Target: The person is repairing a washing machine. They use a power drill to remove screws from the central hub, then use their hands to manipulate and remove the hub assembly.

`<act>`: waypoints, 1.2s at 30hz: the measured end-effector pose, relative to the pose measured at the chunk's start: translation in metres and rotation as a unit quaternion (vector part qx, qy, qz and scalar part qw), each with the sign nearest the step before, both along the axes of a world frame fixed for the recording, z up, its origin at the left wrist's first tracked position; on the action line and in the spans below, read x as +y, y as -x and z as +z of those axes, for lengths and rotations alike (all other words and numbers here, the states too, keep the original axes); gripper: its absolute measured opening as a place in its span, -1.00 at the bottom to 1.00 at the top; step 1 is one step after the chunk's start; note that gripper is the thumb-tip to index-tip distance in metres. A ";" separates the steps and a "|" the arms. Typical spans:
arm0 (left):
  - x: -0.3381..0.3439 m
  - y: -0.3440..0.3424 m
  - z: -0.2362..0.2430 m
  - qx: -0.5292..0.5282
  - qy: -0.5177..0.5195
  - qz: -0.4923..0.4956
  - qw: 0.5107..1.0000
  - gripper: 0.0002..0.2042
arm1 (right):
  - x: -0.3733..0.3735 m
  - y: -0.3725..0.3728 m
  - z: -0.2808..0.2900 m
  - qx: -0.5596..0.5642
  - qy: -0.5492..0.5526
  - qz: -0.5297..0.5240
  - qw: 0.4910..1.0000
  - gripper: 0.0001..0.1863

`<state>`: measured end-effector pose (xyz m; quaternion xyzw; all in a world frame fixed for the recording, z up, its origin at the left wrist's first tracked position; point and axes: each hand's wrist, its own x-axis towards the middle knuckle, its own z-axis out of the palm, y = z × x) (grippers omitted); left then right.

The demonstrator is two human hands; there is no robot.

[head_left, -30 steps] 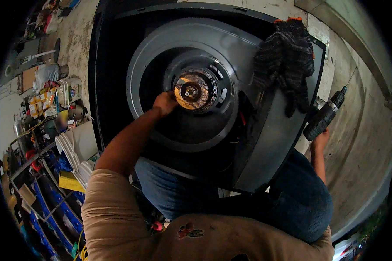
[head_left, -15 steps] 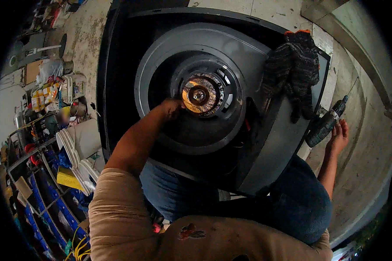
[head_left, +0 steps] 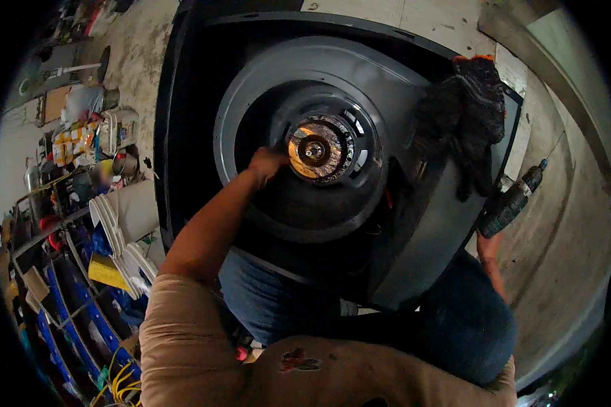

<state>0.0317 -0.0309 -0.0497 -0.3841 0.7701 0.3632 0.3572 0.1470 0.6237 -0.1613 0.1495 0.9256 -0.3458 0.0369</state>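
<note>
A dark grey metal blower housing [head_left: 332,57] lies across my bent legs, with a rusty, orange-streaked round hub [head_left: 326,159] at its centre. My left hand [head_left: 268,163] is at the hub’s left side, fingers curled and smeared by motion, so their grip is unclear. My right hand [head_left: 489,244] is beyond the housing’s right edge, directly under the rear end of a black cordless drill [head_left: 509,207], its fingers hidden. The drill’s long thin bit points up and away. Dark knitted gloves with orange cuffs [head_left: 458,122] drape over the housing’s upper right.
Stacked white plastic pieces [head_left: 119,237], a yellow block [head_left: 105,271], a metal rack with blue strips [head_left: 71,305], yellow cables [head_left: 122,386] and assorted clutter crowd the left. A pale ledge [head_left: 570,115] curves along the right, beside a stained concrete surface [head_left: 550,271].
The view has shifted slightly. My left hand has moved a little at the hub’s left side. My right hand’s fingers, visible half a second ago beside the drill, are now hidden beneath it.
</note>
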 end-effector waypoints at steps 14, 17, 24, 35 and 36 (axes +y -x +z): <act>0.036 -0.064 0.172 0.382 0.154 -0.292 0.863 -0.91 | -0.025 0.097 0.057 0.118 0.122 -0.164 0.972 -0.61; 0.026 -0.083 0.175 0.404 0.177 -0.289 0.849 -0.90 | -0.036 0.130 0.166 0.190 0.196 -0.193 0.942 -0.65; 0.019 -0.091 0.168 0.476 0.178 -0.140 0.850 -0.91 | -0.003 0.178 0.379 0.241 0.285 0.029 0.927 -0.61; -0.015 -0.115 0.164 0.541 0.199 -0.097 0.812 -0.91 | -0.337 0.163 0.449 -0.012 -0.105 0.524 0.845 -0.50; -0.015 -0.114 0.162 0.538 0.193 -0.093 0.815 -0.91 | -0.363 0.164 0.447 -0.004 -0.083 0.566 0.820 -0.52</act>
